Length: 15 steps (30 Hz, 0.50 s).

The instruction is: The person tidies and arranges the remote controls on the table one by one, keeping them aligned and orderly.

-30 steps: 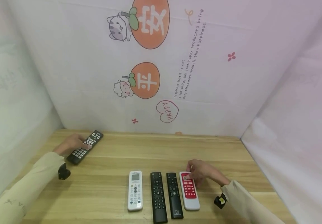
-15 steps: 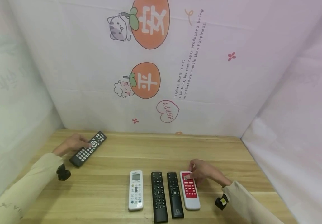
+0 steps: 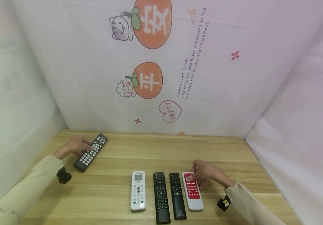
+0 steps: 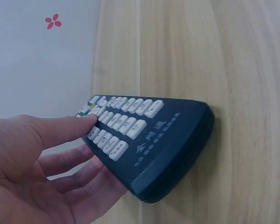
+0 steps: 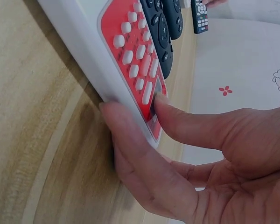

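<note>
At the back left of the head view, my left hand (image 3: 78,146) grips a black remote control (image 3: 86,159) with white buttons. Its thumb lies on the buttons and its fingers curl under the side, as the left wrist view shows of the black remote (image 4: 165,140). My right hand (image 3: 206,172) holds the far end of a white remote control with a red face (image 3: 193,193), thumb on its small screen and fingers along the side. To its left lie a shorter black remote (image 3: 178,200), a longer black remote (image 3: 161,200) and a white remote with a screen (image 3: 138,193).
A wooden tabletop (image 3: 116,156) carries everything. Behind it rises a white printed cloth wall (image 3: 212,115), with further cloth walls at the left (image 3: 18,103) and right (image 3: 299,125). Each sleeve has a black wrist camera (image 3: 64,175).
My left hand has brought the black remote slightly to the right and toward me. My right hand keeps its hold on the red-faced remote, and the whole head view has shifted a little.
</note>
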Each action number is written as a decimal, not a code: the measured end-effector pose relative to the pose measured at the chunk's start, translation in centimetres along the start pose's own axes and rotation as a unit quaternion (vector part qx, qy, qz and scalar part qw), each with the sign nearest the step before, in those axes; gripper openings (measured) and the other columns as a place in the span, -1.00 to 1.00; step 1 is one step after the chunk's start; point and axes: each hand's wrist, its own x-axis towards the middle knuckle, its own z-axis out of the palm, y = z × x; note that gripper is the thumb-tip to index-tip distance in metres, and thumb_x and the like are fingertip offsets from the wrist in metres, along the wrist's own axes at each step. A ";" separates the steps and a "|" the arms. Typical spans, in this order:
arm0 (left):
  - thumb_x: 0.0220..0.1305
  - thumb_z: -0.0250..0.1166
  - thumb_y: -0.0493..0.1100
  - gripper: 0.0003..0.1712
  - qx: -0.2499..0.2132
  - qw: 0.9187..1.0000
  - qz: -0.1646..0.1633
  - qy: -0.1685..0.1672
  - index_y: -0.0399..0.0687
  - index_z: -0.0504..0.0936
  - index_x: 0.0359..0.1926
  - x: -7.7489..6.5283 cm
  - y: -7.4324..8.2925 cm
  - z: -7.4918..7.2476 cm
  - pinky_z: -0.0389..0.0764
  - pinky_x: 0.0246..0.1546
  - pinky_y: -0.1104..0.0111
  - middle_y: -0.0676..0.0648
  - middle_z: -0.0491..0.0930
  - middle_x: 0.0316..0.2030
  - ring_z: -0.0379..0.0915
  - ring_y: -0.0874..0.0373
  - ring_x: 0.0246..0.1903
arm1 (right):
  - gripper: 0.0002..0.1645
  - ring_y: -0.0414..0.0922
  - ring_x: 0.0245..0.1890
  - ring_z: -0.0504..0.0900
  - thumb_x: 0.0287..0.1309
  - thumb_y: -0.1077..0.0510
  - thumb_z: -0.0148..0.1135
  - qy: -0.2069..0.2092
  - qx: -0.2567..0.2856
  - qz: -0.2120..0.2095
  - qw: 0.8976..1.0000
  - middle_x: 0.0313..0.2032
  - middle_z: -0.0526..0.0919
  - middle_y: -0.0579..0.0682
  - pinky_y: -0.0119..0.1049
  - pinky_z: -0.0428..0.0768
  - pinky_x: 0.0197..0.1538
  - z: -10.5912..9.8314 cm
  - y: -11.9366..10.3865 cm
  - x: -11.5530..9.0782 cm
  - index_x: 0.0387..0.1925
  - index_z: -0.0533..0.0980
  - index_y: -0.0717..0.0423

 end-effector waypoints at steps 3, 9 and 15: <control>0.37 0.35 -0.18 -0.40 0.002 1.000 0.000 -0.005 -0.65 0.48 0.19 -0.4 0.3 0.2 0.82 -0.29 0.16 -0.35 0.71 -0.21 0.70 0.03 -0.33 | -0.74 0.04 -0.51 0.74 0.25 0.31 0.43 -0.006 0.007 0.004 1.000 -0.39 0.67 0.16 -0.14 0.82 -0.40 -0.1 0.0 -0.1 -0.19 0.46 0.25; 0.34 0.39 -0.17 -0.40 -0.021 1.000 -0.008 -0.008 -0.63 0.50 0.17 -1.2 1.0 0.7 0.83 -0.29 0.18 -0.31 0.69 -0.22 0.68 0.03 -0.31 | -0.76 0.03 -0.50 0.75 0.25 0.32 0.42 -0.003 -0.008 0.000 1.000 -0.37 0.66 0.17 -0.16 0.81 -0.41 -0.1 -0.3 -0.1 -0.19 0.48 0.24; 0.32 0.42 -0.20 -0.38 -0.073 0.997 0.002 -0.014 -0.68 0.47 0.17 -2.0 1.0 1.9 0.82 -0.38 0.20 -0.31 0.72 -0.26 0.70 0.07 -0.40 | -0.77 0.02 -0.52 0.75 0.26 0.31 0.41 0.002 -0.033 -0.012 0.999 -0.32 0.61 0.16 -0.16 0.81 -0.41 0.1 -0.6 0.0 -0.18 0.48 0.22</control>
